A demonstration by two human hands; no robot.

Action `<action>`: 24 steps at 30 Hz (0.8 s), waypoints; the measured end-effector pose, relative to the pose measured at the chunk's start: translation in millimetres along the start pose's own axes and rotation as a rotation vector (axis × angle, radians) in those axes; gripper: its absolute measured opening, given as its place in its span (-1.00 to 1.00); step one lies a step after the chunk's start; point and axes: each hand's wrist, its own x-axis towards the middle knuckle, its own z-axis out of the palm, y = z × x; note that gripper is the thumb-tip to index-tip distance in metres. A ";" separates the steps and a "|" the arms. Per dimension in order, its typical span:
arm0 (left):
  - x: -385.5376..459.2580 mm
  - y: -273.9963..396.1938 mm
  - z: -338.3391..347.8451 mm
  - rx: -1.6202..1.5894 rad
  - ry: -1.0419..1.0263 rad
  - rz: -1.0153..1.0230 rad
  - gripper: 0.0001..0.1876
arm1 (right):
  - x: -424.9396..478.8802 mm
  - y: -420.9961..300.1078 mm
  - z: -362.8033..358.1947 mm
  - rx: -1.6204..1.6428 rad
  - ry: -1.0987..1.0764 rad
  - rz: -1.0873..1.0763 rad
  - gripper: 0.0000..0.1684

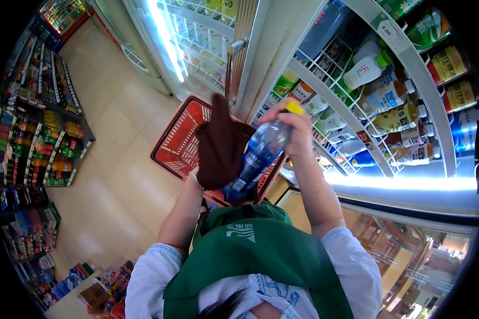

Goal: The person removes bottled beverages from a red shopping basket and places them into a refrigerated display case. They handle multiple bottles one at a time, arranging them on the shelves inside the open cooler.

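My right hand grips a clear plastic bottle near its neck, just under the yellow cap. The bottle is tilted, its blue-labelled body pointing down towards me. A dark brown cloth covers my left hand, so its fingers are hidden and only the wrist shows. Cloth and bottle meet side by side, and the bottle's base is partly blurred. Below both hands is a red plastic shopping basket, its inside partly blocked from sight by the cloth and bottle.
To the right, an open cooler has wire shelves with several drink bottles and cans. A glass door spans the lower right. Ahead stands another lit cooler beside a metal door handle. Stocked shelves line the left, across the tiled floor.
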 end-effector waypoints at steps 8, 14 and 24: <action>-22.5 27.6 1.8 0.187 -0.091 -0.300 -0.70 | -16.5 37.8 14.7 -1.136 0.191 -0.461 -0.41; -30.1 34.7 31.0 0.455 -0.270 -0.625 -0.68 | -103.6 60.5 8.7 -1.235 -0.084 -0.032 0.02; -26.5 -10.2 28.8 -0.269 0.165 -0.642 -0.83 | -120.8 105.2 -60.9 0.786 -0.569 0.915 0.07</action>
